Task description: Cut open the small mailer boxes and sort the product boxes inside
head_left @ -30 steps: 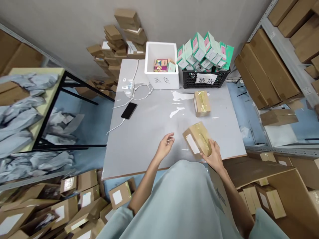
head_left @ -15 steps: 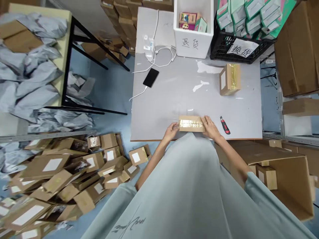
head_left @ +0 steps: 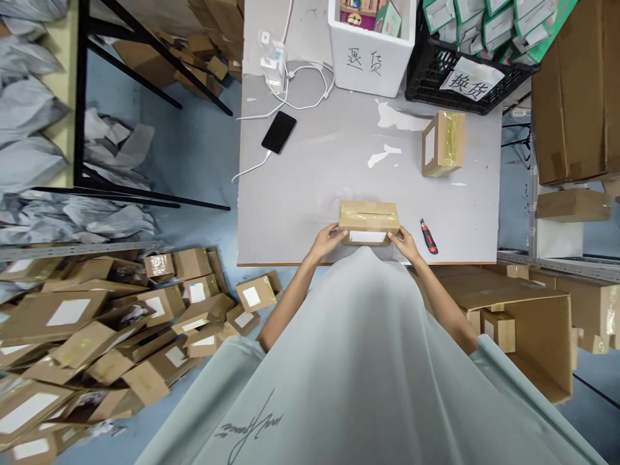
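A small taped cardboard box [head_left: 369,213] is held between my two hands near the table's front edge, its white label facing me. My left hand [head_left: 327,243] grips its left end, with the thumb at the lower corner. At the opposite end my right hand [head_left: 405,244] clasps the box the same way. To the right of that hand lies a red and black utility knife [head_left: 429,237]. Farther back on the right stands another taped cardboard box [head_left: 444,143] with a white label on its side.
The grey table [head_left: 310,174] bears a black phone [head_left: 279,132] on a cable and a power strip [head_left: 274,68]. At the back are a white bin [head_left: 371,64] and a black crate [head_left: 426,81] of green boxes. Cardboard boxes [head_left: 159,349] pile up at left; an open carton [head_left: 542,336] stands right.
The held box has tipped so its labelled side shows, and my hands have shifted to its ends near the lower corners. The whole view has moved slightly.
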The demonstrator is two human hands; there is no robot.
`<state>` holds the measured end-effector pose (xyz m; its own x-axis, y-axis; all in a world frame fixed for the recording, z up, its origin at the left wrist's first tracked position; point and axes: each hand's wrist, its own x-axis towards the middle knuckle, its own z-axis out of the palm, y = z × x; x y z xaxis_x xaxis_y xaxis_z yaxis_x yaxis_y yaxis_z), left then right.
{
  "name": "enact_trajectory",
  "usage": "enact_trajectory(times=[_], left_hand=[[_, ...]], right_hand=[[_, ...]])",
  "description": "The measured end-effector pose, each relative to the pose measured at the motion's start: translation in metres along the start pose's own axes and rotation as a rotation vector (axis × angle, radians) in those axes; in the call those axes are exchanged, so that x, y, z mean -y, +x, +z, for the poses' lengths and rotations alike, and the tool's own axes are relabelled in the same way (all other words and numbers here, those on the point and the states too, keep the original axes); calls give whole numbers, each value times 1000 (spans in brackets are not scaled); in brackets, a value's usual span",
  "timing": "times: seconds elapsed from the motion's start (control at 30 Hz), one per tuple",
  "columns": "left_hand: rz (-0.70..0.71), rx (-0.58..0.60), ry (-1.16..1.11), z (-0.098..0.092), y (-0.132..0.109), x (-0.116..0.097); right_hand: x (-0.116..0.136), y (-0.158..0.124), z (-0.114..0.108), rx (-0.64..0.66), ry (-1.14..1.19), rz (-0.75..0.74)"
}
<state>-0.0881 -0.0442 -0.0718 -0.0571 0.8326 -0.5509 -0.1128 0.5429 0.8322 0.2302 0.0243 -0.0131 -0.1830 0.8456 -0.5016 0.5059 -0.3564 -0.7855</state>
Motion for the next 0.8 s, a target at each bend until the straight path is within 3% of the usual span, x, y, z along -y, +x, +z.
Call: enact_trajectory(times=[0.17,0.33,0.57,0.8], left_hand=[[21,-129,16,14,38,-21],[7,-204,30,31,49,-23],[0,-285,-47,45,37,-14],[36,-324,-16,50,11,-12]], right_hand=[[11,50,-6,-28,-69,5],[6,73,-11,14,-84,-25],[-2,60,-12,67,-54,-39],[0,26,-24,60,11,-110]])
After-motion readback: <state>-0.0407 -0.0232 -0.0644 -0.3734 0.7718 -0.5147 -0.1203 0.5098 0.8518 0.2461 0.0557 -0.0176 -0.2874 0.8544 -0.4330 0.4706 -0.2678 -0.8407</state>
